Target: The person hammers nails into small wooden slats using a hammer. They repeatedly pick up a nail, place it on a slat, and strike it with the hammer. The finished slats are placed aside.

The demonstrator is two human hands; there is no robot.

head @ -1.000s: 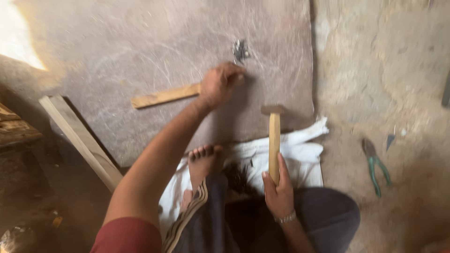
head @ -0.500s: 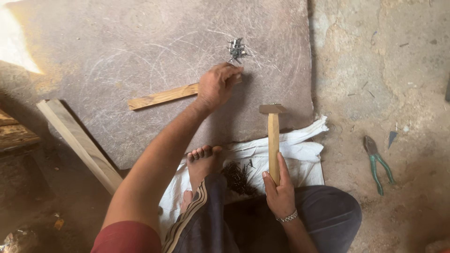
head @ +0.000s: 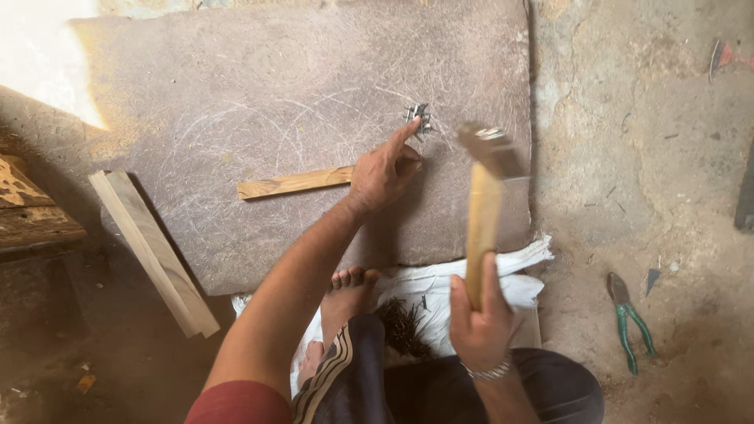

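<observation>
Your left hand (head: 382,171) rests on the near end of a short wooden strip (head: 294,182) that lies flat on a large scratched stone slab (head: 236,102); the fingers are loosely curled over the strip's end rather than clamped round it, and the index finger (head: 404,133) stretches out toward a small cluster of metal nails (head: 418,118), its tip just beside them; whether it touches them you cannot tell from this view. Your right hand (head: 479,318) is closed firmly round the lower part of a wooden hammer (head: 483,212) handle; the handle stands nearly upright and the metal head, slightly blurred, sits above the slab's right part, near the nails and apart from them. The two hands are well apart, the left out on the slab, the right close to your body.

Your bare foot (head: 345,294) lies at the slab's near edge, on a white cloth (head: 440,283) spread over the ground; a dark heap of small nails (head: 404,326) rests on that cloth, between the foot and the right hand. A pale wooden plank (head: 153,251) leans along the slab's left edge; green-handled pliers (head: 628,318) lie on the bare floor (head: 644,173) to the right, well apart from both hands.
</observation>
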